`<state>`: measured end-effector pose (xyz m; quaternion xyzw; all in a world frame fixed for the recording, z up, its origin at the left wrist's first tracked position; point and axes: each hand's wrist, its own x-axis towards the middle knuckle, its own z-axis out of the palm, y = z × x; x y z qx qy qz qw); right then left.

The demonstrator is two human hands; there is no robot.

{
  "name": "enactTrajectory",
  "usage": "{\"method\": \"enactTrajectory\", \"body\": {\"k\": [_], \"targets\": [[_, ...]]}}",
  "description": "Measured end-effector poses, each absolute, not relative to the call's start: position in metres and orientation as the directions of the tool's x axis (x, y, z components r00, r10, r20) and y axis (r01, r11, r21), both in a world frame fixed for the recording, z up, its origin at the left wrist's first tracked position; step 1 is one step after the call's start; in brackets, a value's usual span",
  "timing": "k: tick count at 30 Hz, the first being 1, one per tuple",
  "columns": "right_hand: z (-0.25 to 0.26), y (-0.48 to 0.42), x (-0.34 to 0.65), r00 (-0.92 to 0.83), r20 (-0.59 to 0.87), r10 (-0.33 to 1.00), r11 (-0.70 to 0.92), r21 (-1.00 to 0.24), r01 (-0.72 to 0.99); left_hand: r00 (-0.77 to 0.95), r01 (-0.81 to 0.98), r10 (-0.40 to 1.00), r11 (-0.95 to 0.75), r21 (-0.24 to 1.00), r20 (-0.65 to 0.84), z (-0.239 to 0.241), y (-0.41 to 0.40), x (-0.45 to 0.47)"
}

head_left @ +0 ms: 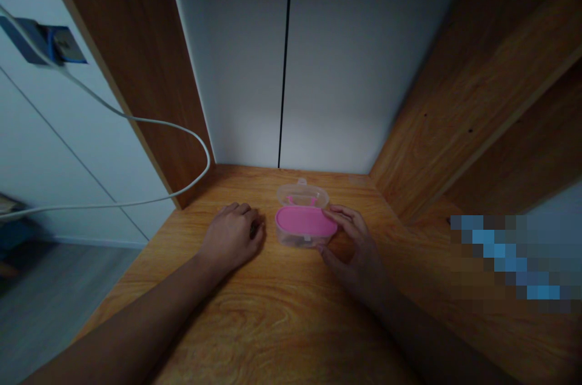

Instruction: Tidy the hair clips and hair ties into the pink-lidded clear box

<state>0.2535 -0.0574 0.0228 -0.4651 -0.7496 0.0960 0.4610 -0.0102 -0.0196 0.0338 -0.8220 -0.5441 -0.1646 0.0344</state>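
A small oval plastic box [291, 239] with clear walls stands on the wooden table, in front of the white panel. Its clear lid [296, 191] is raised and tilted back behind it. A pink inner cover [300, 220] lies across the top of the box, hiding most of the inside. My right hand [357, 251] grips the box's right end, thumb at the front and fingers at the far side. Just left of the box, my left hand [233, 232] rests on the table with fingers curled. Something small and dark shows between its thumb and fingers, too unclear to name.
A white cable [200, 141] loops from the wall socket [68, 44] past the table's left edge. Wooden side boards [136, 39] flank the table, with a white back panel [336, 70] behind. At the right, one patch is pixelated.
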Motion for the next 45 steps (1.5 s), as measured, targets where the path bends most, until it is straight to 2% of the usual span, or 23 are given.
{"method": "enactTrajectory", "body": {"k": [8, 19, 23, 26, 30, 35, 41, 45], "targets": [[0.024, -0.058, 0.254, -0.116, 0.624, 0.773, 0.549, -0.567, 0.614, 0.328, 0.903, 0.872, -0.403, 0.150, 0.364, 0.034, -0.020, -0.009], [0.028, -0.060, 0.255, -0.109, 0.679, 0.726, 0.591, -0.534, 0.605, 0.285, 0.817, 0.863, -0.446, 0.366, 0.416, 0.025, -0.017, -0.007], [0.029, -0.061, 0.255, -0.128, 0.725, 0.677, 0.624, -0.471, 0.623, 0.251, 0.746, 0.827, -0.497, 0.444, 0.504, 0.030, -0.023, -0.004], [0.031, -0.065, 0.252, -0.199, 0.779, 0.594, 0.671, -0.345, 0.656, 0.273, 0.687, 0.753, -0.589, 0.426, 0.599, 0.035, -0.032, 0.001], [0.035, -0.073, 0.247, -0.332, 0.801, 0.499, 0.738, -0.192, 0.647, 0.397, 0.574, 0.584, -0.760, 0.305, 0.709, 0.037, -0.049, 0.010], [0.035, -0.079, 0.246, -0.454, 0.783, 0.426, 0.791, -0.078, 0.607, 0.546, 0.428, 0.411, -0.886, 0.179, 0.730, 0.032, -0.066, 0.024], [0.039, -0.080, 0.244, -0.460, 0.806, 0.373, 0.816, -0.049, 0.575, 0.502, 0.386, 0.486, -0.866, 0.317, 0.716, 0.029, -0.073, 0.031], [0.044, -0.081, 0.244, -0.465, 0.807, 0.365, 0.822, -0.045, 0.567, 0.489, 0.370, 0.500, -0.861, 0.349, 0.715, 0.030, -0.072, 0.031]]}}
